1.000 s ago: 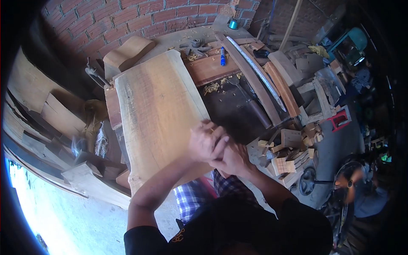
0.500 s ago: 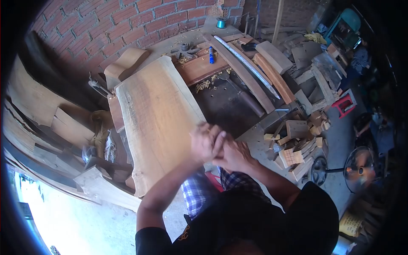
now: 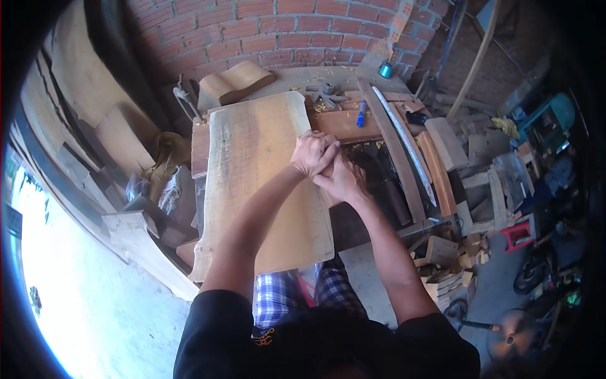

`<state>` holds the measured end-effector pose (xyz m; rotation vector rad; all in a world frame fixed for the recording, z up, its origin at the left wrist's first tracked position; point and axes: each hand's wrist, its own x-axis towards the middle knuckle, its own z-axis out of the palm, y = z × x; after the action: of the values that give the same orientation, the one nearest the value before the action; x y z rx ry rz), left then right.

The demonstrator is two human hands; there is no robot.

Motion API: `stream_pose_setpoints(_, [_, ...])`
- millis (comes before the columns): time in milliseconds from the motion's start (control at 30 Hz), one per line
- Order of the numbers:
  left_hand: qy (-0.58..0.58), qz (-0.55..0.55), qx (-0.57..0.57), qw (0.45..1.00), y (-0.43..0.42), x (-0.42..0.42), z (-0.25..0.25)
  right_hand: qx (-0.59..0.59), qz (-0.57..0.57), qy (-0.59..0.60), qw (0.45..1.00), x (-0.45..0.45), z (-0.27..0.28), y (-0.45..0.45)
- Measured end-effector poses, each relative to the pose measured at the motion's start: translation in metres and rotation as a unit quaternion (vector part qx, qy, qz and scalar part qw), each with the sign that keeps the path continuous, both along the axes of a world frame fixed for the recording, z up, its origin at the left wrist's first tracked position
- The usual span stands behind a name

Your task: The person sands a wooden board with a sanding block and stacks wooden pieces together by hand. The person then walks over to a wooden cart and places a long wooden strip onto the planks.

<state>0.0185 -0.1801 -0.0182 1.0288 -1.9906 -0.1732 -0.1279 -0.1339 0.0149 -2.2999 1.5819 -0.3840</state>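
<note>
My left hand (image 3: pixel 312 153) and my right hand (image 3: pixel 344 179) are clasped together, fingers closed over each other, with both arms stretched forward. Whether anything lies between the palms is hidden. Below them is a wide wooden slab (image 3: pixel 252 183), pale brown with a rough natural left edge, lying on the workbench. The hands are over its right edge; no tool shows in them.
Right of the slab lie a blue marker (image 3: pixel 361 114), curved wooden pieces (image 3: pixel 394 151) and a long pale strip (image 3: pixel 404 144). A clamp (image 3: pixel 186 100) stands at the left. Offcuts (image 3: pixel 442 250), a red stool (image 3: pixel 519 234) and a fan (image 3: pixel 510 338) are to the right.
The clasped hands have moved forward, away from my body, and the arms have straightened. My view has turned, so the slab and bench appear shifted. The hands stay joined.
</note>
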Motion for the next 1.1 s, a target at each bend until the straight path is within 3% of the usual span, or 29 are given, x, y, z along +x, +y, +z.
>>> stream_pose_setpoints(100, [0.030,0.031,-0.034,0.998,0.034,-0.013,-0.007,-0.022,0.013,-0.007,1.000,-0.009,-0.007,0.032])
stream_pose_setpoints(233, [-0.006,-0.003,0.044,0.999,0.149,-0.011,-0.002,0.012,0.043,-0.022,0.999,-0.019,-0.010,0.139])
stream_pose_setpoints(333, [-0.011,0.053,-0.020,0.998,0.224,0.002,-0.005,0.048,0.072,-0.052,0.995,-0.009,-0.013,0.202])
stream_pose_setpoints(400, [-0.021,0.048,0.039,0.998,0.240,0.020,-0.004,0.057,0.097,-0.033,0.993,0.002,-0.016,0.204])
stream_pose_setpoints(500, [-0.004,0.045,0.011,0.999,0.204,0.047,-0.005,0.055,0.121,-0.012,0.991,0.032,-0.016,0.168])
stream_pose_setpoints(667, [-0.013,0.050,0.019,0.999,0.060,0.126,0.002,0.032,0.077,0.017,0.996,0.115,-0.004,0.031])
stream_pose_setpoints(833, [-0.004,0.155,0.005,0.988,-0.062,0.181,0.007,0.004,0.109,0.003,0.994,0.179,0.008,-0.100])
stream_pose_setpoints(1000, [-0.018,0.239,-0.019,0.971,-0.067,0.177,0.002,0.024,0.123,-0.033,0.992,0.176,0.016,-0.101])
stream_pose_setpoints(1100, [-0.038,0.244,0.038,0.968,-0.025,0.161,0.002,0.027,0.134,-0.031,0.990,0.162,0.015,-0.067])
